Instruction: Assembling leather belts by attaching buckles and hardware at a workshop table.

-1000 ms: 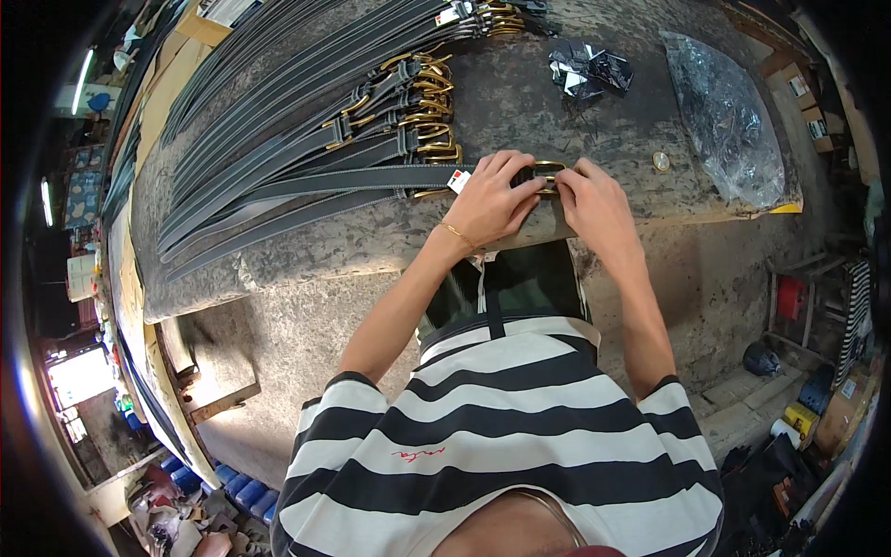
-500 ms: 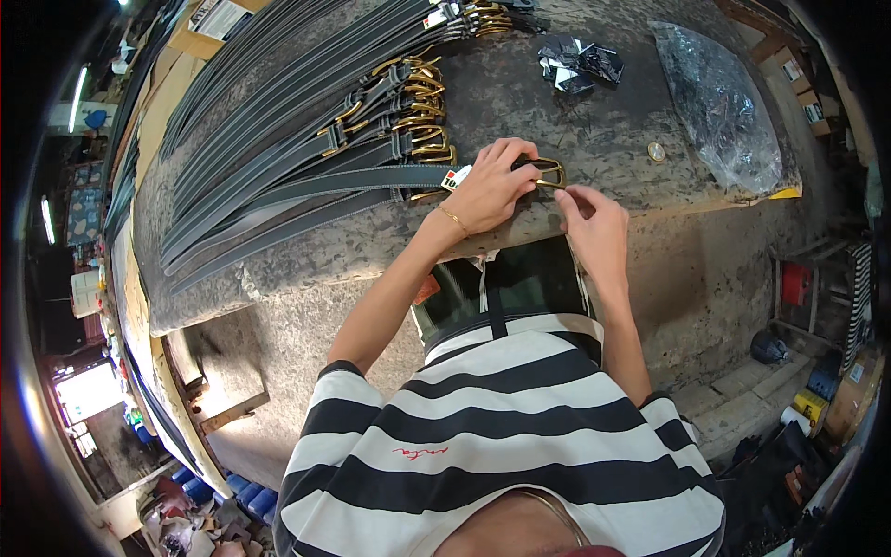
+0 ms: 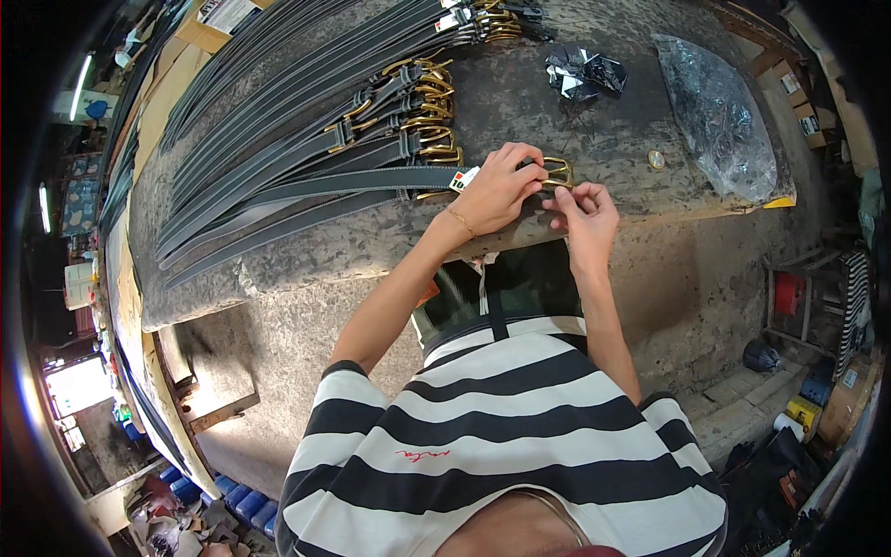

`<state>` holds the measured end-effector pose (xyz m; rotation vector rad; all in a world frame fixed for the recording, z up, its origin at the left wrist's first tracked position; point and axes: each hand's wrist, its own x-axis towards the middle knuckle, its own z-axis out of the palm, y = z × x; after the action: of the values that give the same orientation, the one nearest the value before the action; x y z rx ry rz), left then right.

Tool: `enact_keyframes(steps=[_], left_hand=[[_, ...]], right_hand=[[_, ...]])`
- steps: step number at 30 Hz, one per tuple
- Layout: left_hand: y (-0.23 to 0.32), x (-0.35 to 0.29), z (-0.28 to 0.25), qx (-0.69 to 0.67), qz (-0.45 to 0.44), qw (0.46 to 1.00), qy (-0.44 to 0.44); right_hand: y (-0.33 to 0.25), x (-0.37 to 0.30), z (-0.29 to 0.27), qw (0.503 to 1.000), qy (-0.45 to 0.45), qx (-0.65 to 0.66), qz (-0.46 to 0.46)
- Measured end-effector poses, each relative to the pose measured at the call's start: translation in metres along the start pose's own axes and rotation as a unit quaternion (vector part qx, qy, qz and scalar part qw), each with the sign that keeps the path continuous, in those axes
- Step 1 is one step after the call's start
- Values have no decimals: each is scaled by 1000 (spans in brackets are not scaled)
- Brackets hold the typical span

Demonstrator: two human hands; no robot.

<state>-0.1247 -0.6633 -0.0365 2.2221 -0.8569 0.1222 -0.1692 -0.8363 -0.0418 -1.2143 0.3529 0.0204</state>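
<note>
Gold metal buckle (image 3: 569, 173) now shows its outer end as the right hand (image 3: 590, 223) shifts below it, grip unclear; left of the buckle, the left hand (image 3: 499, 193) holds its dark stitched leather belt (image 3: 362, 179) on the scuffed tabletop (image 3: 608, 135).

The person wears a T-shirt (image 3: 534, 433) with wide black and white stripes that look a bit wavy. The short left sleeve (image 3: 342, 388) and right sleeve (image 3: 682, 440) have stripes too. On the chest is a small, curly red mark (image 3: 422, 455), like handwriting. Inside the round neck hole is a thin necklace (image 3: 566, 526). Below the shirt are dark green bottoms (image 3: 534, 278) with a pale string (image 3: 483, 290). The left hand (image 3: 501, 193) has a thin gold bracelet (image 3: 461, 223) around its wrist.
</note>
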Motion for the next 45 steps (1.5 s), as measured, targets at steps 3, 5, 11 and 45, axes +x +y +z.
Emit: enact_keyframes(steps=[3,5,11,45], left_hand=[[4,3,-2,-15,1,1000,-1],[4,4,-2,-21,0,1000,1],[-2,1,-3,-22,-2,1000,-16],[24,-28,-8,152,-126,975,96]], right_hand=[[13,3,-4,999,3,16,-50],[9,1,0,999,2,33,-38],[3,-4,2,999,-9,-46,-27],[-21,36,16,826,-245,-399,-314]])
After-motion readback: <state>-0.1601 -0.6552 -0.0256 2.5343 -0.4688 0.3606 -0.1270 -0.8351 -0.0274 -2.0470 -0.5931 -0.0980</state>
